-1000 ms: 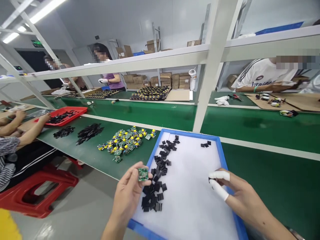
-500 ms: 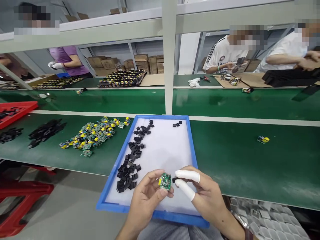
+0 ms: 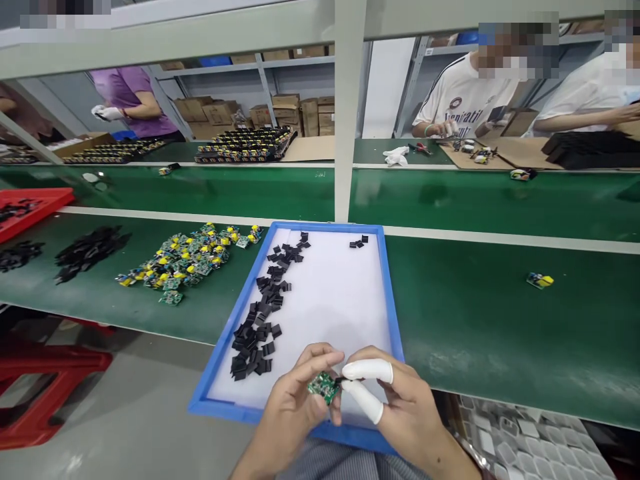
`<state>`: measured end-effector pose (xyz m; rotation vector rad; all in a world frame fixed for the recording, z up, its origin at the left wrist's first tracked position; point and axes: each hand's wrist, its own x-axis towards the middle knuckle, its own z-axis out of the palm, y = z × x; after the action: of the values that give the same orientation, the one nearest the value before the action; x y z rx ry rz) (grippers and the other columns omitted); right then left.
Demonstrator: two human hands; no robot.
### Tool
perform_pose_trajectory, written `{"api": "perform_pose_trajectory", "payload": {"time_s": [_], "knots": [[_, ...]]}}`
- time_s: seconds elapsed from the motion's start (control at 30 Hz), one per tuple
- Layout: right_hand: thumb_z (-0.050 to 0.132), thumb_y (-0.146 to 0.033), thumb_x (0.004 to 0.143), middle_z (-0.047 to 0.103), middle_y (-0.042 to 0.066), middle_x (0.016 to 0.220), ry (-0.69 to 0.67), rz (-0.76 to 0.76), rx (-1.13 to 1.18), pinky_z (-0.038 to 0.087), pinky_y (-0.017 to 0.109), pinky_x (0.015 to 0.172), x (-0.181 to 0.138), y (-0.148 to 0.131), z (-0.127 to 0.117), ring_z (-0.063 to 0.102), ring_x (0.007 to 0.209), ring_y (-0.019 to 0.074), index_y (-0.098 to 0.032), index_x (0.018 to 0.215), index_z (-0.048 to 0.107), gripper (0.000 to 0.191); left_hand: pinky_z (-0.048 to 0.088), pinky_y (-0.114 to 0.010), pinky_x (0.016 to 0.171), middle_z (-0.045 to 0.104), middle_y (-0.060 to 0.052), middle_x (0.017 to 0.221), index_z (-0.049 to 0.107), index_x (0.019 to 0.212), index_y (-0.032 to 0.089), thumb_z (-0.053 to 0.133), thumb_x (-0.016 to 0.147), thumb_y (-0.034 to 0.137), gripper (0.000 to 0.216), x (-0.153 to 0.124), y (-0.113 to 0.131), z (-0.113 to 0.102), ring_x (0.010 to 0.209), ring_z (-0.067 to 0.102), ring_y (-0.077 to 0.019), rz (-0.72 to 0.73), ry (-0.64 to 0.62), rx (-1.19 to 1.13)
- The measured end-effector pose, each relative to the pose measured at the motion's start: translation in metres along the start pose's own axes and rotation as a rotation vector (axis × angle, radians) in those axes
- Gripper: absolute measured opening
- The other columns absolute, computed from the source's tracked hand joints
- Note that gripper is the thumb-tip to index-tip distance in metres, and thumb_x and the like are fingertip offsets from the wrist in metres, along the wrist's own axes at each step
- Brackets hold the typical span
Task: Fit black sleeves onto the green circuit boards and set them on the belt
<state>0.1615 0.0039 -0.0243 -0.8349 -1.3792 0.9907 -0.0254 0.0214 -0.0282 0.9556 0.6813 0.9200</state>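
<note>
My left hand [image 3: 299,390] holds a small green circuit board [image 3: 323,387] above the near end of the blue-rimmed tray [image 3: 395,327]. White finger cots cover the thumb and index finger of my right hand [image 3: 395,393]. Those two fingertips pinch a small black plastic piece [image 3: 339,382] against the board's right edge; most of it is hidden. Along the tray's left side lie many loose black pieces [image 3: 267,293], with a few more black pieces [image 3: 359,242] at the far right corner.
Left of the tray is a pile of circuit boards [image 3: 187,257] with yellow parts, then a heap of black strips [image 3: 90,250] and a red tray [image 3: 37,200]. One board [image 3: 540,280] lies on the green bench to the right. Co-workers sit across, behind a post [image 3: 344,133].
The circuit board has tilted in my left hand, and its yellow part no longer shows. My right hand has brought the black piece left until it meets the board. The view has shifted slightly.
</note>
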Motion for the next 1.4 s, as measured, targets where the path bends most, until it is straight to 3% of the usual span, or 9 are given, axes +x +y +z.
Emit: {"api": "perform_pose_trajectory", "payload": {"time_s": [0.1,0.2,0.3,0.4,0.5,0.57,0.87,1.07,1.4], "knots": [[0.067,-0.002,0.09,0.071,0.002,0.096,-0.008,0.006,-0.014,0.056,0.027,0.072,-0.001,-0.002,0.0,0.069,0.082,0.0166,-0.029,0.115,0.072,0.037,0.055,-0.023,0.051,0.059,-0.005,0.105,0.066,0.132,0.028,0.071,0.089,0.048,0.048,-0.001,-0.004,-0.002,0.058,0.064,-0.0096,-0.002,-0.009,-0.081],[0.066,-0.002,0.09,0.07,0.002,0.094,0.015,0.011,-0.017,0.055,0.027,0.071,-0.001,-0.005,0.001,0.069,0.08,0.0165,-0.03,0.113,0.072,0.036,0.055,-0.023,0.049,0.065,-0.006,0.092,0.073,0.111,0.021,0.052,0.101,0.045,0.033,0.002,-0.003,0.002,0.056,0.064,-0.0111,-0.046,0.069,-0.16],[0.067,-0.003,0.09,0.071,0.002,0.094,0.011,0.031,0.028,0.056,0.027,0.072,-0.002,-0.006,0.003,0.07,0.082,0.0171,-0.029,0.112,0.072,0.034,0.055,-0.024,0.053,0.063,-0.009,0.102,0.077,0.096,0.016,0.046,0.103,0.042,0.041,0.005,0.002,0.004,0.059,0.063,-0.0098,-0.084,0.116,-0.105],[0.067,-0.003,0.091,0.072,0.001,0.094,0.011,0.078,0.029,0.056,0.027,0.073,-0.005,-0.005,0.004,0.071,0.082,0.0167,-0.03,0.111,0.072,0.034,0.054,-0.024,0.058,0.055,-0.009,0.114,0.074,0.12,0.02,0.061,0.095,0.051,0.042,0.002,0.003,0.001,0.063,0.061,-0.0079,-0.035,0.071,0.003],[0.067,-0.004,0.091,0.072,0.001,0.096,0.031,0.133,0.04,0.056,0.028,0.075,-0.009,-0.004,0.004,0.07,0.085,0.0172,-0.03,0.108,0.072,0.032,0.053,-0.022,0.061,0.057,-0.007,0.112,0.065,0.136,0.027,0.078,0.085,0.042,0.055,-0.003,0.0,-0.003,0.066,0.059,-0.0078,-0.018,0.008,0.042],[0.066,-0.004,0.091,0.07,0.002,0.097,0.068,0.136,0.066,0.056,0.03,0.076,-0.01,-0.005,0.003,0.069,0.086,0.018,-0.03,0.107,0.072,0.031,0.055,-0.024,0.065,0.062,-0.007,0.114,0.062,0.139,0.033,0.076,0.088,0.036,0.053,-0.006,-0.001,-0.004,0.07,0.062,-0.0102,-0.024,-0.009,-0.007],[0.065,0.001,0.09,0.065,0.004,0.096,0.068,0.002,-0.011,0.055,0.029,0.067,-0.008,-0.009,0.009,0.066,0.079,0.017,-0.028,0.12,0.07,0.042,0.06,-0.027,0.077,0.066,-0.012,0.131,0.071,0.127,0.027,0.078,0.087,0.026,0.041,-0.009,-0.002,-0.003,0.086,0.067,-0.0158,0.003,-0.008,-0.033],[0.063,0.005,0.089,0.064,0.005,0.096,0.067,-0.097,-0.1,0.053,0.028,0.066,-0.004,-0.012,0.01,0.064,0.078,0.0161,-0.025,0.125,0.068,0.047,0.061,-0.025,0.077,0.067,-0.009,0.121,0.074,0.123,0.03,0.078,0.085,0.016,0.041,-0.007,0.001,0.001,0.103,0.067,-0.0213,0.044,-0.007,0.001],[0.061,-0.001,0.092,0.067,0.005,0.098,-0.118,0.017,-0.21,0.051,0.029,0.07,-0.007,-0.017,-0.012,0.065,0.083,0.017,-0.025,0.117,0.071,0.036,0.061,-0.032,0.084,0.071,-0.008,0.116,0.077,0.113,0.028,0.08,0.081,0.011,0.036,-0.003,0.0,0.009,0.1,0.071,-0.0223,0.052,0.056,0.104]]}}
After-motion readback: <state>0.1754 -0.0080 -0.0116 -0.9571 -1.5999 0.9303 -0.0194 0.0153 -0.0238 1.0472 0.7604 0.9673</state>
